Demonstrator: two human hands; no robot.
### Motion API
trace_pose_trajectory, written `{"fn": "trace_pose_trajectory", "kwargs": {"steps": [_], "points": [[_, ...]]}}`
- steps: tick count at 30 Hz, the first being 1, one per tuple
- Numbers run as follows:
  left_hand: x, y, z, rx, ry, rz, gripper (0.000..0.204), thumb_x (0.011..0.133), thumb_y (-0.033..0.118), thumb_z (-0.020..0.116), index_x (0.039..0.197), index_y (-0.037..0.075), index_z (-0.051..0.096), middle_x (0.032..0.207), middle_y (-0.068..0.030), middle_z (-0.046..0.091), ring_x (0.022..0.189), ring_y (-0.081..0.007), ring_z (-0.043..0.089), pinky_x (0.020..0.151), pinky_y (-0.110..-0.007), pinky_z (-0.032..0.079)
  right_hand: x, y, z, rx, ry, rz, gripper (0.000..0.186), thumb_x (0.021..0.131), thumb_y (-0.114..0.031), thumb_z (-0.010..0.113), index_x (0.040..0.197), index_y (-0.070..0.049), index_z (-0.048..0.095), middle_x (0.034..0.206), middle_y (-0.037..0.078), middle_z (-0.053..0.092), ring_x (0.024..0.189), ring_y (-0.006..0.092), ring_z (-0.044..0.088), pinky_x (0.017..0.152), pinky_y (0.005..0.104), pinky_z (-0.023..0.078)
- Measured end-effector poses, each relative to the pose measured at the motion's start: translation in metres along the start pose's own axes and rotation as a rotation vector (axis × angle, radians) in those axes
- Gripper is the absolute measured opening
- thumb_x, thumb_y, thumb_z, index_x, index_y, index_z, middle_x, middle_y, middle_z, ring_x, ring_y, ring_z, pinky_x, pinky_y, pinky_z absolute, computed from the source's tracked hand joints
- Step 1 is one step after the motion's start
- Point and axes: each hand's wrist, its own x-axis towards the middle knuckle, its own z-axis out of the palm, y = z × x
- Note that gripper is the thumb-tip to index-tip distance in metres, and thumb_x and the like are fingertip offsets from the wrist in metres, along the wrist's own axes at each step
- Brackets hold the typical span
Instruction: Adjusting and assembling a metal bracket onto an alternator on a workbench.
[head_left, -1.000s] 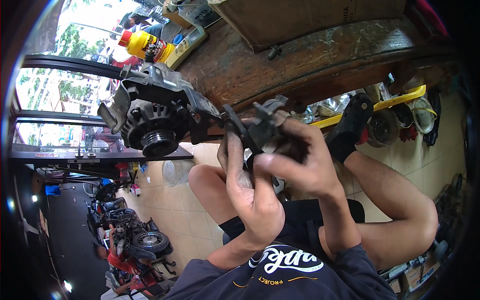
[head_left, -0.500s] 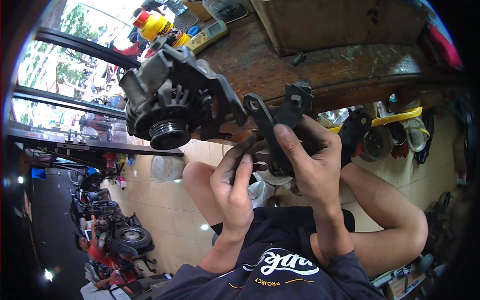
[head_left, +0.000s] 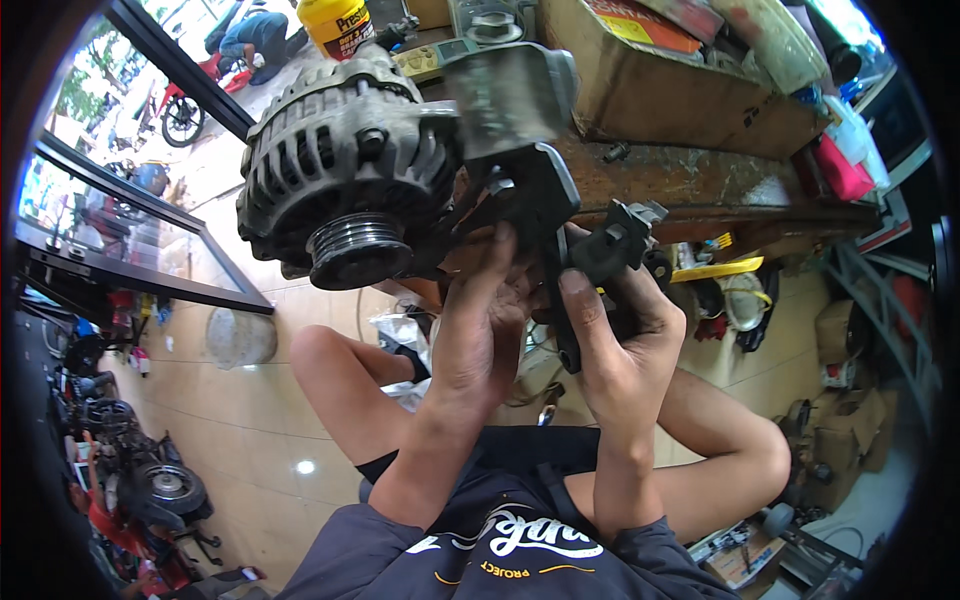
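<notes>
Workshop bench (head_left: 700,185) behind: left hand (head_left: 480,330) braces the alternator (head_left: 350,180); right hand (head_left: 620,340) closes round its black bracket (head_left: 600,250). Steadying the body likely prevents slipping.

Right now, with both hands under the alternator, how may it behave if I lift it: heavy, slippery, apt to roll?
The alternator is probably heavy for its size: a solid ribbed metal housing. Its round body and grooved pulley suggest it may roll if set down. The left hand looks greasy, so the grip could slip; the right hand holds the black bracket.
</notes>
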Motion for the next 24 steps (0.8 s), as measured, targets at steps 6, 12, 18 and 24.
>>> {"fn": "trace_pose_trajectory", "kwargs": {"steps": [6,12,18,24], "points": [[0.005,0.004,-0.002,-0.145,-0.067,-0.157,0.038,0.106,0.031,0.054,0.134,0.004,0.057,0.121,-0.0094,0.069,0.115,-0.0183,0.065,0.101,-0.036,0.049,-0.004,-0.017,0.010,0.032,0.048,0.129,0.027,0.094,-0.004,0.070,0.120,0.005,0.070,0.105,0.007,0.069,0.097,0.0110,0.061,0.082,0.0243,0.049],[0.012,0.002,0.004,-0.329,-0.002,-0.178,0.037,0.105,0.027,0.056,0.133,0.002,0.058,0.122,-0.0125,0.068,0.114,-0.0204,0.065,0.102,-0.041,0.051,-0.001,-0.005,-0.001,-0.056,0.026,-0.012,0.030,0.091,0.001,0.066,0.120,0.008,0.068,0.110,0.010,0.067,0.098,0.0121,0.063,0.081,0.0225,0.050],[0.011,-0.001,-0.009,-0.565,-0.090,-0.265,0.032,0.103,0.024,0.061,0.127,0.003,0.063,0.115,-0.0132,0.071,0.113,-0.0233,0.067,0.104,-0.044,0.051,0.018,-0.001,-0.060,-0.249,0.058,-0.100,0.031,0.083,0.007,0.055,0.110,0.007,0.070,0.099,0.007,0.071,0.084,0.0115,0.066,0.072,0.0247,0.050],[0.012,-0.005,-0.008,-0.516,-0.131,-0.267,0.033,0.100,0.020,0.067,0.130,0.007,0.060,0.120,-0.0073,0.069,0.115,-0.0212,0.066,0.101,-0.040,0.054,0.096,-0.008,-0.065,-0.796,-0.043,-0.408,0.020,0.090,-0.005,0.064,0.107,-0.002,0.075,0.097,0.013,0.070,0.084,0.0256,0.067,0.076,0.0343,0.051]]}}
